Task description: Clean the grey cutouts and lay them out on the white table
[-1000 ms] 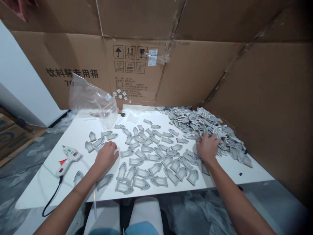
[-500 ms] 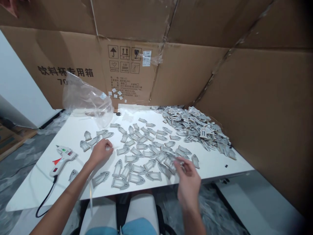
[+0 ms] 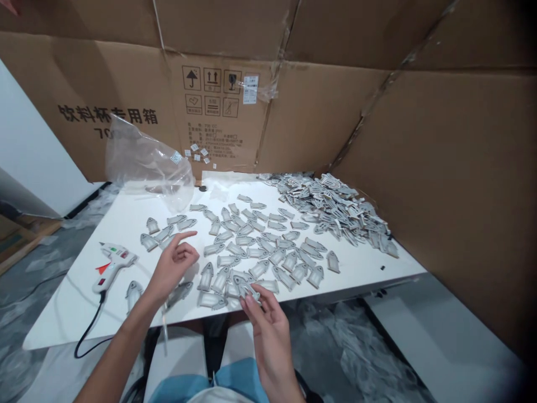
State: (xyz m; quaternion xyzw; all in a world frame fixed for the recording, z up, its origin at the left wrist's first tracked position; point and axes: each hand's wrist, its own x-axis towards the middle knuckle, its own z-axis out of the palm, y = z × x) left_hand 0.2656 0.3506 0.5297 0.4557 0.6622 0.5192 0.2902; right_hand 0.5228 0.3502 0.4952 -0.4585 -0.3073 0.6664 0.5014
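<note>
Between the thumb and fingers of my right hand [image 3: 268, 319] is a grey arched window-shaped piece [image 3: 245, 287], held above the front part of the white table [image 3: 104, 224]. My left hand [image 3: 178, 260] is over the table's left-middle part, index finger stretched out and the other fingers curled, with nothing visible in it. Many similar pieces [image 3: 257, 253] lie spread flat across the middle. A few more lie left of and under my left hand. A large heap of grey pieces [image 3: 331, 204] is at the back right.
A white glue gun [image 3: 113, 267] with a black cable lies at the left. A clear plastic bag [image 3: 146, 162] stands at the back left against a cardboard wall [image 3: 319, 112] with small stickers. Part of another person's hand [image 3: 9, 5] shows at the top left.
My right hand has moved left and nearer, now with a grey piece raised in its fingers. My left index finger has stretched out. The view has shifted slightly.
</note>
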